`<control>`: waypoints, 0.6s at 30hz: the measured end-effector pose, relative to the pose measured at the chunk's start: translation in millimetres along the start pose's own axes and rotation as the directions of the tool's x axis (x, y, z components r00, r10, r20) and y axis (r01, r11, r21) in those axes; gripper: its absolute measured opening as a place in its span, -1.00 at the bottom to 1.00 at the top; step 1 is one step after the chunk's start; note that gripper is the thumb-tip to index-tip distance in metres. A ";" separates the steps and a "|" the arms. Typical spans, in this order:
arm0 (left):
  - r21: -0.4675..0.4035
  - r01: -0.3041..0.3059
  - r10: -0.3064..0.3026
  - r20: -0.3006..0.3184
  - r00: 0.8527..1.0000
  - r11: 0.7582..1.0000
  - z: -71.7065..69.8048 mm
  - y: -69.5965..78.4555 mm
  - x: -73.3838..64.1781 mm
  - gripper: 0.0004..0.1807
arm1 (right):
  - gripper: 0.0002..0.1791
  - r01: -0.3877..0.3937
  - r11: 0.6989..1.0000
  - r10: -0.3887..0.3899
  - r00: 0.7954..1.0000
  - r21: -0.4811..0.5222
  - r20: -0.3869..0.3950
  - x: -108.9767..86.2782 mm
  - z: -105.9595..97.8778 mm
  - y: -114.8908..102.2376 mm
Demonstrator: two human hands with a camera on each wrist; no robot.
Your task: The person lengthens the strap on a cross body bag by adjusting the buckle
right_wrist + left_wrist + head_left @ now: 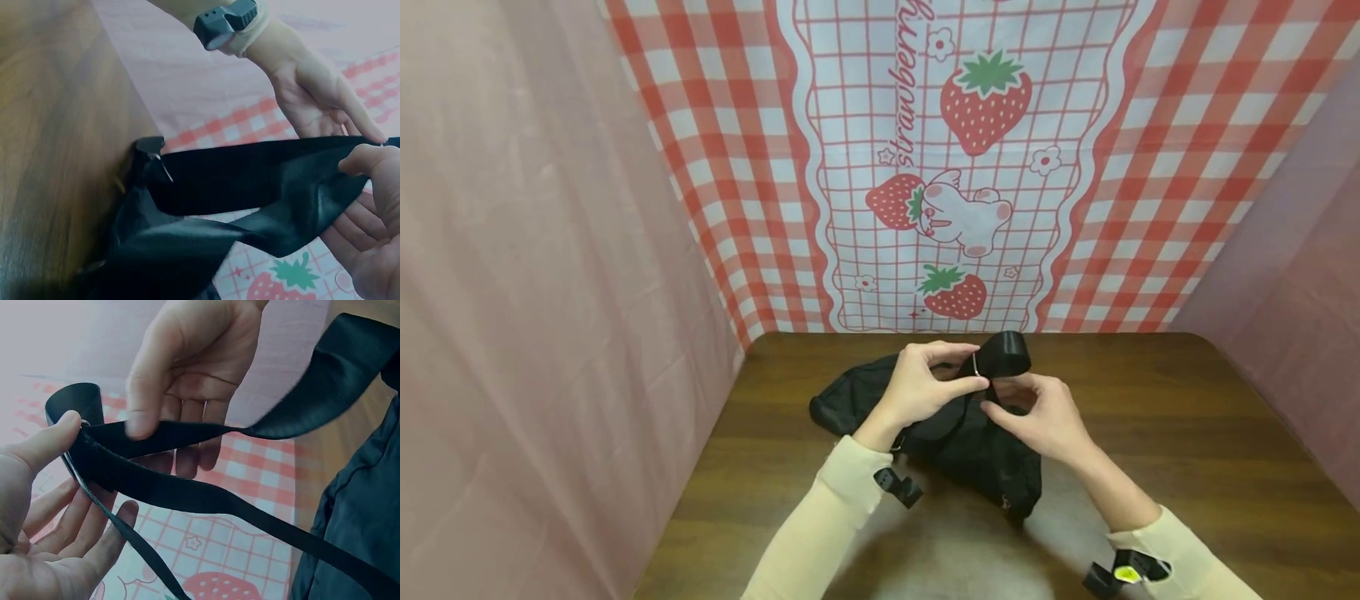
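A black fabric bag (1011, 475) lies on the wooden table, its wide black strap (1006, 353) raised above it. My left hand (916, 387) pinches the strap at a thin metal slider (976, 365), thumb on the near side and fingers behind. The strap curls into a loop past that slider, as the left wrist view shows. Close beside it, my right hand (1047, 419) holds a length of the strap (181, 436) between thumb and fingers. Several strap lengths run from the hands back to the bag (356, 506). In the right wrist view one length stretches nearly flat toward the left hand (312, 100).
The brown wooden table (1150, 433) carries the bag. Behind it hangs a red-and-white checked cloth (715, 125) with strawberry prints. Pinkish curtains (535, 292) stand at both sides. Each wrist wears a small black camera (898, 487) over a cream sleeve.
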State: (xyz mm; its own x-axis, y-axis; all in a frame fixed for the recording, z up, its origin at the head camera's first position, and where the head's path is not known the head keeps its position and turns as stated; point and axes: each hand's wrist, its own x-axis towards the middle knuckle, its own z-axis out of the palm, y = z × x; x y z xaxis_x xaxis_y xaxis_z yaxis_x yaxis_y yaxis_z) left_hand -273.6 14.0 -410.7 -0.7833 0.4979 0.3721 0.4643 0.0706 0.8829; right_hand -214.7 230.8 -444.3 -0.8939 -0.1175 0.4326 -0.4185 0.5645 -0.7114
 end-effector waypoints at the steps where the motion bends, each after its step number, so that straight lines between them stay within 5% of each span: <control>1: -0.002 0.007 -0.007 -0.002 1.000 1.000 -0.3 -0.1 -0.4 -0.54 | -0.68 0.002 1.000 -0.002 1.000 -0.004 0.022 -0.6 -1.5 1.6; 8: -0.022 0.011 -0.011 -0.005 1.000 1.000 0.3 0.4 -1.1 -0.55 | -0.55 0.000 1.000 0.002 0.991 -0.014 0.131 -2.5 -8.0 7.6; 18: 0.010 -0.023 0.023 0.024 0.999 1.000 5.7 -0.7 1.4 -0.54 | -0.64 0.018 1.000 -0.017 0.999 0.006 -0.043 7.9 0.7 -4.3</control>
State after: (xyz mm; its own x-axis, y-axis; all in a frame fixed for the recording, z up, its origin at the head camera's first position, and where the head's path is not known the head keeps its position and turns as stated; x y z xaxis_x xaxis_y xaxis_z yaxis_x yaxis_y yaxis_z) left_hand -272.7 19.6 -412.5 -0.7623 0.5201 0.3852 0.4866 0.0681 0.8710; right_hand -220.1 226.9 -438.2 -0.8789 -0.0923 0.4681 -0.4350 0.5578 -0.7068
